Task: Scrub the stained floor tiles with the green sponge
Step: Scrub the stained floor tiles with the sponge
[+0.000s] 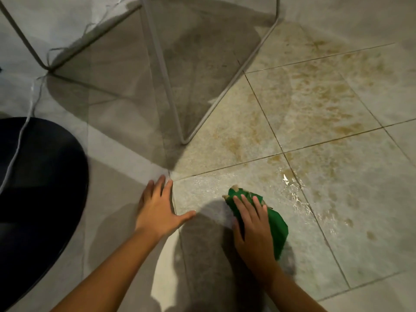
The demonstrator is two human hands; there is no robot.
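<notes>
Head view: flat green scouring sponge (277,226) lies on the wet grey floor tiles (351,224), at 5 o'clock from frame centre. Its long axis runs 11-to-5 o'clock, with the frayed end pointing to 11 o'clock. Right hand (254,233) presses on it with straight fingers. Left hand (157,211), at 9 o'clock of the sponge, rests flat on the tile with fingers spread wide. Brown stains (315,97) lie at 1 o'clock.

The floor tiles (337,199) looked ceramic, pale and faintly mottled: wet and glossy with brown smears toward the floor's right edge, dry and matt toward its left. The green sponge (276,224) was a thin, matt, fibrous pad, frayed and soiled at its far end. The thin frame (166,82) looked like smooth, pale-painted metal tube. Dark matt cloth (40,188) covered the left edge
</notes>
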